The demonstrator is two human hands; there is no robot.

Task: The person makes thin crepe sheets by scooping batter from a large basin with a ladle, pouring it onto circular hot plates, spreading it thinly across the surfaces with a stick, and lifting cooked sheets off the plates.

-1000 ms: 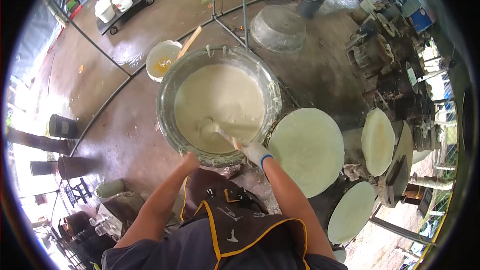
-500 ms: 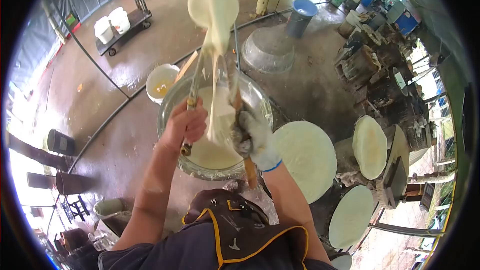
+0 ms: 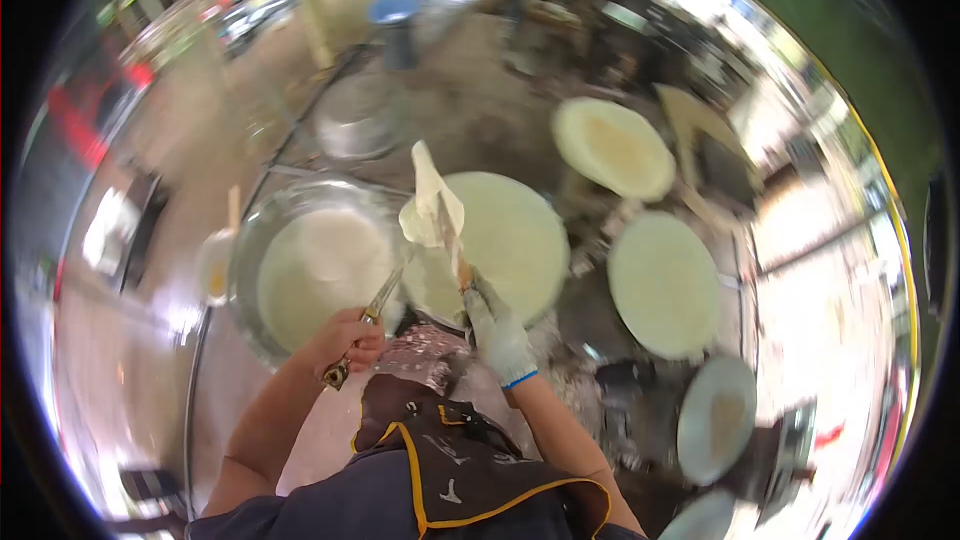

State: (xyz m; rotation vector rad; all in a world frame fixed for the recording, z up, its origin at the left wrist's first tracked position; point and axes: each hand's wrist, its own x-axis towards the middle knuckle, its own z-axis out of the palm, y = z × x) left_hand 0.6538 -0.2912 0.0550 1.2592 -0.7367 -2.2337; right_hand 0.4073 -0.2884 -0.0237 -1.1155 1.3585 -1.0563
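Observation:
My bare left hand [image 3: 350,343] is closed around the handle of a ladle [image 3: 384,292], whose batter-coated bowl is up near the middle of the view. My right hand [image 3: 500,336], in a pale glove with a blue cuff edge, grips a wooden-handled tool [image 3: 463,275]. Its upper end meets the ladle bowl, and pale batter [image 3: 432,180] covers both there, so the tool's exact shape is hidden. Beneath them lies a round griddle [image 3: 500,230] spread with pale batter. Left of it stands a large metal basin [image 3: 243,285] holding creamy batter [image 3: 325,275].
More round batter-covered griddles, including a near one [image 3: 664,285] and a tilted disc [image 3: 614,148], curve away to the right. Behind the basin sit an upturned tub [image 3: 357,118] and a blue-topped bucket [image 3: 396,30]. A white bucket [image 3: 216,265] is left of the basin.
My view has swung to the right. Both hands have carried the ladle and tool from above the basin to over the nearest griddle, and lowered them. The long hanging strand of batter no longer shows.

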